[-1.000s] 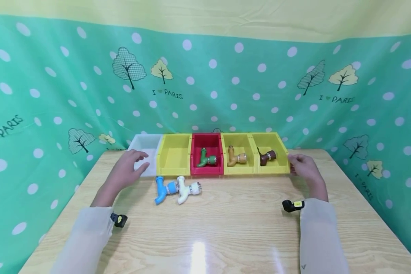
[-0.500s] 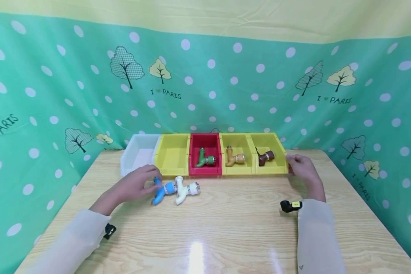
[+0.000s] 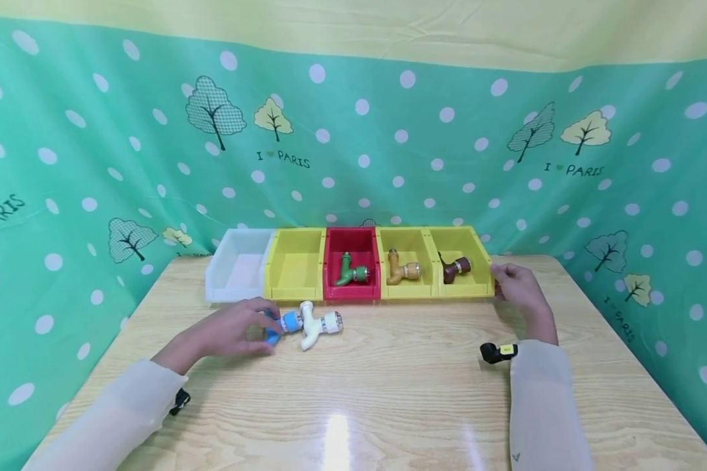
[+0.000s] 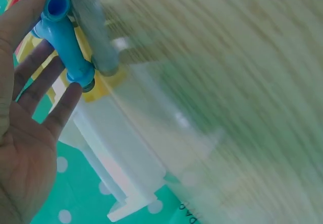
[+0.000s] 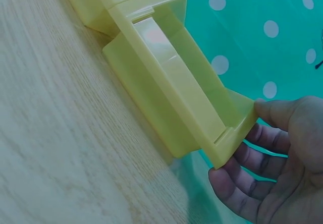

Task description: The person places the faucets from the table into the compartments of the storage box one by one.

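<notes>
The left hand [image 3: 231, 331] has spread fingers [image 4: 64, 109]; the right hand [image 3: 522, 289] curls inward.

A green cloth [image 3: 383, 199] with white dots hangs behind a wood-grained table [image 3: 424, 392] and along both its sides, a pale yellow band [image 3: 353, 29] running across the cloth's upper part. Printed on the green are checked trees [image 3: 215, 111], smaller yellow trees [image 3: 273, 118] and black "PARIS" lettering [image 3: 293, 159], repeated left and right. A bright streak of reflected light [image 3: 337, 441] lies on the table, a fainter streak [image 3: 472, 445] to its right.
</notes>
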A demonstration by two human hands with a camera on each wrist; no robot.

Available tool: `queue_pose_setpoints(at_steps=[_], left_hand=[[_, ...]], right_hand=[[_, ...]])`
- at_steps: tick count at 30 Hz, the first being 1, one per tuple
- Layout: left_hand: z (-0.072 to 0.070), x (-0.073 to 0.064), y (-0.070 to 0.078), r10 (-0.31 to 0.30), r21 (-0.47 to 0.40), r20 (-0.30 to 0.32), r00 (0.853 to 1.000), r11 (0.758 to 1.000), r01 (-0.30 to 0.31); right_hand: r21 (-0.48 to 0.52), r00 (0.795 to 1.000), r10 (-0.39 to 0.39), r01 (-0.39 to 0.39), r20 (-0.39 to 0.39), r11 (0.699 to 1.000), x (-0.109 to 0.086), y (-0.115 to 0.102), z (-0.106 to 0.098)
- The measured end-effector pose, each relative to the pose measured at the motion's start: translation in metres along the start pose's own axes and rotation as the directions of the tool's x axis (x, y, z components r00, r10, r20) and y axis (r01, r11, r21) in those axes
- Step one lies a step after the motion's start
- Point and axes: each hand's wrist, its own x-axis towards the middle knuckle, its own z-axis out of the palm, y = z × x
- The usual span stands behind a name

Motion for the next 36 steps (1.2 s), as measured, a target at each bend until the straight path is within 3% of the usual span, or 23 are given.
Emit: queue_pose_setpoints(at_steps=[7,20,27,36], left_hand=[[0.002,0.000,0.004,0.009,0.042,0.081,0.997,0.999,-0.012],[0.002,0.002,0.020,0.042,0.074,0.101,0.994,0.996,-0.050],[-0.006,0.009,0.030,0.098,0.162,0.063,0.993,0.981,-0.107],[-0.020,0.024,0.026,0.145,0.252,0.020,0.989,0.957,-0.145]], right_hand=[[0.001,1.000,-0.006,0.006,0.007,1.000,0.001,-0.001,0.002],[0.000,1.000,-0.005,0.005,0.000,1.000,-0.002,0.000,0.002],[0.006,1.000,-0.004,0.004,-0.011,1.000,-0.001,0.000,0.001],[0.011,1.000,-0.016,0.016,-0.014,1.000,-0.001,0.000,0.002]])
